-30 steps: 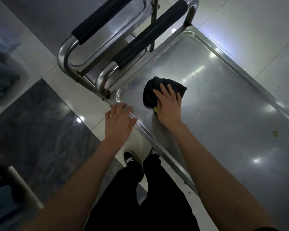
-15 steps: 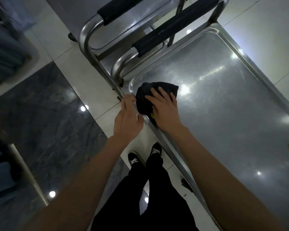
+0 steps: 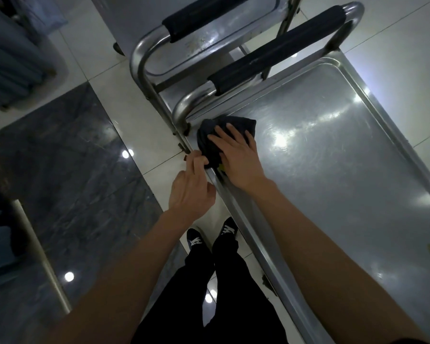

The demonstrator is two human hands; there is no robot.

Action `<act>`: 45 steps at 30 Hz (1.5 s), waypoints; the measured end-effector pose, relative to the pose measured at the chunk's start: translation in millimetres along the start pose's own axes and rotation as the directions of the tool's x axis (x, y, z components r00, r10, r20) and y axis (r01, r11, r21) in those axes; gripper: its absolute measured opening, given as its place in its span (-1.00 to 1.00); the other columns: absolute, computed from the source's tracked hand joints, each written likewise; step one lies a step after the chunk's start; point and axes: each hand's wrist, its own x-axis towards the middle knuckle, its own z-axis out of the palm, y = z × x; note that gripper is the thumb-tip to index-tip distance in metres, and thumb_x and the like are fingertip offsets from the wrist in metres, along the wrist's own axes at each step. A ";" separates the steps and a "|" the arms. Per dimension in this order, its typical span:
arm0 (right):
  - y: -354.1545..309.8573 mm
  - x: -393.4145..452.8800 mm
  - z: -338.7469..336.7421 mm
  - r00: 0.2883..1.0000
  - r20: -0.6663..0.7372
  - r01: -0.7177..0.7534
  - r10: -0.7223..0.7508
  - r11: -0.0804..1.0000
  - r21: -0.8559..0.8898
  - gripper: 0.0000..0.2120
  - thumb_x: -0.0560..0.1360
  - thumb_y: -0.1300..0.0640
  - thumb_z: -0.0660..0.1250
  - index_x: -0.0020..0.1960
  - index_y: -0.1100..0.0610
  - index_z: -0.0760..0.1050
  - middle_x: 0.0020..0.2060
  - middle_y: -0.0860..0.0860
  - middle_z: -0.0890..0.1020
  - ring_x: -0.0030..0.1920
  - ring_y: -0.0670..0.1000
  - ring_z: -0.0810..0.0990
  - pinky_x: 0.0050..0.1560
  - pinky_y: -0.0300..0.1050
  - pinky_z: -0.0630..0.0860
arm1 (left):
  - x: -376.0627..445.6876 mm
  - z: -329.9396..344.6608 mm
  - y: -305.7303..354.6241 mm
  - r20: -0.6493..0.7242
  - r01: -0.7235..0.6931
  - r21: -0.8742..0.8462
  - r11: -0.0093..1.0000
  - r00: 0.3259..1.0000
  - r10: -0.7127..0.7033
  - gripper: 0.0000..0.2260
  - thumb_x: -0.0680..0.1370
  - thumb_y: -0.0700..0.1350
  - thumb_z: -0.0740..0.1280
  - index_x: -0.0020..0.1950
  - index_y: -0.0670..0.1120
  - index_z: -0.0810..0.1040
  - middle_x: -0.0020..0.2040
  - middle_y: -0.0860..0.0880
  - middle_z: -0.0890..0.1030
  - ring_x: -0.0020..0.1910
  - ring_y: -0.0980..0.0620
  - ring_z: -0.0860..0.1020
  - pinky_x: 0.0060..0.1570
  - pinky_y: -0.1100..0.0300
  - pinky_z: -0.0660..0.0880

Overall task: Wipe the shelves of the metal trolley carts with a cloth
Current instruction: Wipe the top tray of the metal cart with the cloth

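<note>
You are pressing your right hand (image 3: 238, 157) flat on the dark cloth (image 3: 224, 135), fingers spread and straight, and the cloth is lying bunched in the near left corner of the top shelf (image 3: 333, 170) of the metal trolley cart, just inside its raised rim and close to the base of the padded handle (image 3: 278, 49). Your left hand (image 3: 193, 187) is resting at the shelf's rim beside the cloth, its fingertips curling over the edge; you are gripping the rim there. A second trolley (image 3: 209, 38) with its own padded handle is standing just beyond the first, on the tiled floor (image 3: 72, 150).
</note>
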 end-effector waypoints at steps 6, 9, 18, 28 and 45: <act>10.8 5.3 -0.4 0.997 -0.012 0.077 -0.078 0.996 -0.036 -0.56 0.61 0.09 0.21 0.48 -0.05 0.40 0.55 -0.01 0.31 0.59 0.09 0.14 0.53 0.23 0.04 | 4.4 3.5 2.5 -0.058 -0.069 0.169 0.983 0.995 0.080 -0.42 0.37 -0.13 0.40 0.37 -0.15 0.33 0.46 -0.15 0.35 -0.42 0.02 0.26 -0.33 0.17 0.25; 24.8 8.9 -6.1 0.996 -0.073 0.049 -0.049 0.999 -0.009 -0.58 0.60 0.09 0.21 0.45 -0.06 0.44 0.53 -0.01 0.35 0.57 0.08 0.18 0.53 0.21 0.08 | 5.0 1.5 2.6 -0.032 -0.118 0.289 0.950 0.991 0.132 -0.27 0.43 -0.03 0.36 0.57 -0.11 0.21 0.56 -0.18 0.26 -0.40 0.04 0.24 -0.29 0.19 0.28; 123.0 28.0 -57.3 0.932 -0.196 -0.303 0.305 0.952 0.044 -0.61 0.64 0.12 0.17 0.45 -0.07 0.42 0.55 -0.01 0.30 0.58 0.09 0.15 0.54 0.19 0.04 | 22.2 -7.2 27.3 0.095 -0.177 0.418 0.891 0.984 0.150 -0.58 0.58 0.12 0.16 0.36 -0.03 0.49 0.49 -0.12 0.37 -0.05 -0.03 0.63 -0.15 0.10 0.43; 122.1 25.2 -54.0 0.950 -0.179 -0.246 0.256 0.966 0.077 -0.59 0.64 0.15 0.18 0.47 -0.05 0.41 0.55 -0.02 0.30 0.59 0.09 0.13 0.55 0.18 -0.01 | 71.3 -5.7 67.8 0.216 -0.239 0.472 0.849 0.965 0.152 -0.59 0.58 0.07 0.04 0.35 -0.02 0.43 0.49 -0.07 0.34 0.49 -0.07 0.28 0.24 -0.06 0.31; 213.3 44.1 -103.6 0.885 -0.206 -0.420 0.417 0.907 0.028 -0.56 0.65 0.13 0.14 0.50 -0.12 0.34 0.58 -0.05 0.23 0.60 0.06 0.07 0.56 0.14 -0.01 | 99.9 14.8 93.2 0.346 -0.273 0.582 0.766 0.935 0.071 -0.48 0.59 0.12 -0.01 0.35 -0.10 0.52 0.49 -0.10 0.41 0.58 -0.21 0.09 0.30 -0.14 0.25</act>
